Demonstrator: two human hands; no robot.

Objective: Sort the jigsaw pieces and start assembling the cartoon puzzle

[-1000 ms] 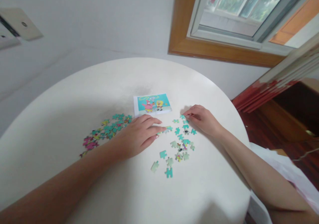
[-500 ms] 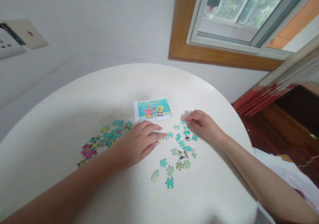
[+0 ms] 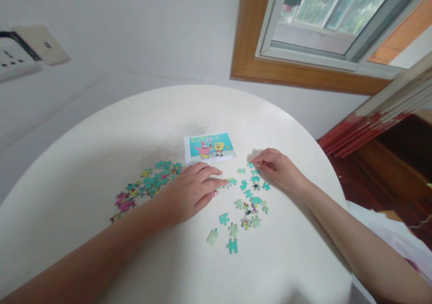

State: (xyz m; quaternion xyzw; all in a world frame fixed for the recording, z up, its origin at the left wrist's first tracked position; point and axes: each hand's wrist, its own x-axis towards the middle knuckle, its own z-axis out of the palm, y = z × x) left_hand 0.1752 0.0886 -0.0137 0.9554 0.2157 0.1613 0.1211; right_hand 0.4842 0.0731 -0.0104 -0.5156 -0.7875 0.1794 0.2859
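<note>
My left hand [image 3: 194, 191] lies palm down with its fingers spread apart. Its index fingertip touches a small joined strip of puzzle pieces [image 3: 231, 182], partly covered by the fingers. Thumb and fingers of my right hand [image 3: 275, 166] are pinched together at a teal puzzle piece [image 3: 250, 165] on the table. Below that hand, several loose teal, pale green and patterned pieces [image 3: 248, 193] are scattered. Just beyond my left hand lies a reference picture card [image 3: 211, 147] with cartoon figures on a teal background.
A heap of mixed puzzle pieces [image 3: 148, 184] sits left of my left hand, partly hidden by the forearm. Everything rests on a round white table [image 3: 151, 124] against a wall. A wood-framed window [image 3: 251, 70] is at the upper right, with a red and white curtain [image 3: 351, 130] beside it.
The whole view has shifted slightly, so things appear a little further right. Both hands keep nearly the same pose and place among the pieces.
</note>
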